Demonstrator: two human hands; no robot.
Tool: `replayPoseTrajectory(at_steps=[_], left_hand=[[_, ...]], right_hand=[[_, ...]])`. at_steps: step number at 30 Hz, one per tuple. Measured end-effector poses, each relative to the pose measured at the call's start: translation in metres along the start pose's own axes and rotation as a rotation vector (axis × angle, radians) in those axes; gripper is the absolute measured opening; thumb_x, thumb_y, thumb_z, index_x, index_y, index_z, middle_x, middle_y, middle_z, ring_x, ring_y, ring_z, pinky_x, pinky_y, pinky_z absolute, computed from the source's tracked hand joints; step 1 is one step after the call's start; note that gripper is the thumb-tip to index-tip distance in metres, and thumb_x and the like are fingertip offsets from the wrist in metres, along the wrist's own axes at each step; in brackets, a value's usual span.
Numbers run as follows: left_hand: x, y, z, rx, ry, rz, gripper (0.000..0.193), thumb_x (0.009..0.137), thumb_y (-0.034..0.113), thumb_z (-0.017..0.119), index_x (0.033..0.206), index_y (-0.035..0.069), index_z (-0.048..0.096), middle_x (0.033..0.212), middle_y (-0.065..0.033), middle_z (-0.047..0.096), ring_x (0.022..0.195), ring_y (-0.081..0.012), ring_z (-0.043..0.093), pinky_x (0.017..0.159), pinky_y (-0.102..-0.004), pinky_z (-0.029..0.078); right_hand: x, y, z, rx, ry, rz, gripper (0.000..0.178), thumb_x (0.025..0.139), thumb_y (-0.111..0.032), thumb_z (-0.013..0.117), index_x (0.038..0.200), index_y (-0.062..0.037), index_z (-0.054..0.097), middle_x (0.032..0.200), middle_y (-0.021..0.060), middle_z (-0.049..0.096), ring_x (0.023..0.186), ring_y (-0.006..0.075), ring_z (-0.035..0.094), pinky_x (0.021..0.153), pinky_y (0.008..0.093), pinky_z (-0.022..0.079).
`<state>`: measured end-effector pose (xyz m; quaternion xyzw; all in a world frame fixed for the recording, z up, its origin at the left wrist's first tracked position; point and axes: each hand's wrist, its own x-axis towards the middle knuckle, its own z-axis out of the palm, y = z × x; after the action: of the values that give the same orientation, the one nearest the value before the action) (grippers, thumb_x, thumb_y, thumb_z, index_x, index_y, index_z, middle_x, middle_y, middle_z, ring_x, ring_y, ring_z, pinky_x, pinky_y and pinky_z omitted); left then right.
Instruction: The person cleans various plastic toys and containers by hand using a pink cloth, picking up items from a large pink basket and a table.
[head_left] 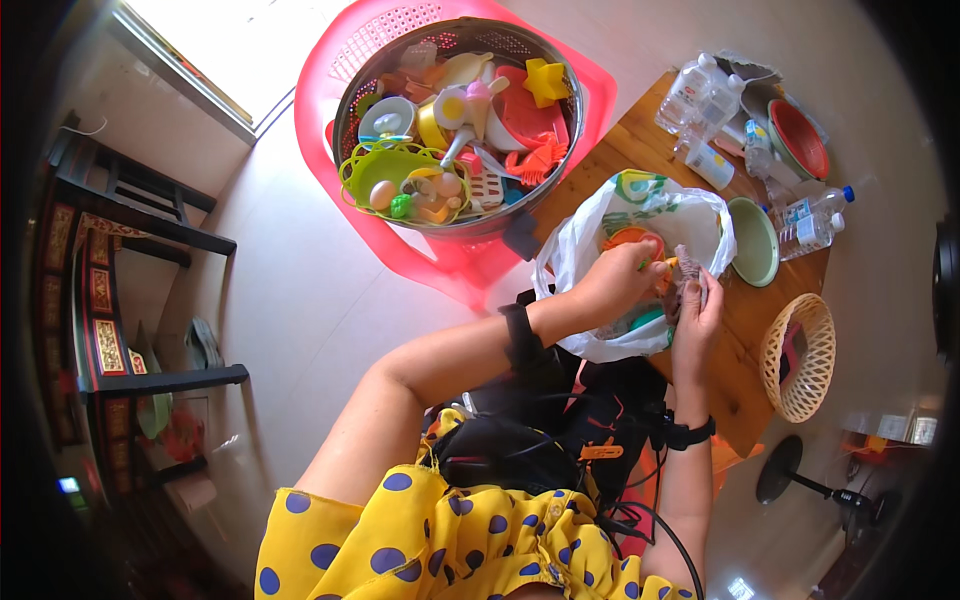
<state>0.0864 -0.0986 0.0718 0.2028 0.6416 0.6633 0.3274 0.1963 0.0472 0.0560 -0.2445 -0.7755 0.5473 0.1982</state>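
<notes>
Over the mouth of a white plastic bag (712, 222) on the wooden table, my two hands are close together. My left hand (618, 282) is closed, its fingertips against a small orange-yellow piece (668, 270). A crinkled greyish-brown thing (686, 264), perhaps soft, is pinched in the fingers of my right hand (697, 318). Whether the two pieces are joined I cannot tell. Inside the bag, partly hidden by my hands, lie an orange round thing (634, 237) and something green (648, 319).
A metal colander (345, 125) heaped with plastic toy food and utensils sits on a pink plastic chair (440, 268). On the table (735, 385) are clear bottles (690, 95), a red bowl (798, 138), a green bowl (753, 243) and a woven basket (818, 358). Dark wooden furniture (165, 380) stands left.
</notes>
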Motion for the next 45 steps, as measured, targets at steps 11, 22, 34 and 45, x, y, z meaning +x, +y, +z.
replayPoseTrajectory(at_steps=[11,22,34,45], left_hand=[[0.008,0.023,-0.124,1.345,0.917,0.364,0.045,0.087,0.015,0.061,0.130,0.002,0.054,0.136,-0.0197,0.055,0.127,-0.0399,0.049,0.106,-0.0461,0.042],[-0.007,0.028,-0.188,1.527,0.865,-0.063,0.019,0.088,0.015,0.058,0.104,0.005,0.061,0.106,-0.0140,0.068,0.104,-0.0308,0.064,0.089,-0.0432,0.050],[-0.015,0.029,-0.201,1.468,0.857,-0.066,0.018,0.087,0.010,0.061,0.103,0.002,0.063,0.102,-0.0151,0.069,0.101,-0.0330,0.065,0.085,-0.0430,0.055],[-0.044,0.076,-0.169,1.442,0.956,0.212,0.035,0.087,0.006,0.059,0.122,0.003,0.063,0.114,-0.0176,0.065,0.109,-0.0349,0.062,0.092,-0.0422,0.052]], right_hand=[[-0.006,0.004,-0.004,-0.139,0.018,-0.182,0.032,0.105,-0.018,0.053,0.129,0.0031,0.056,0.125,0.0173,0.061,0.114,0.0259,0.059,0.101,0.0363,0.046],[-0.005,0.012,-0.005,-0.159,-0.011,-0.261,0.029,0.104,-0.017,0.055,0.125,0.0023,0.058,0.123,0.0175,0.062,0.112,0.0288,0.060,0.100,0.0383,0.047],[-0.012,-0.009,-0.003,-0.040,-0.040,-0.180,0.030,0.104,-0.017,0.055,0.126,0.0024,0.057,0.124,0.0161,0.061,0.112,0.0254,0.060,0.099,0.0359,0.048],[-0.011,-0.006,-0.008,-0.070,-0.033,-0.251,0.029,0.105,-0.016,0.053,0.127,0.0021,0.057,0.126,0.0157,0.061,0.115,0.0251,0.059,0.100,0.0347,0.047]])
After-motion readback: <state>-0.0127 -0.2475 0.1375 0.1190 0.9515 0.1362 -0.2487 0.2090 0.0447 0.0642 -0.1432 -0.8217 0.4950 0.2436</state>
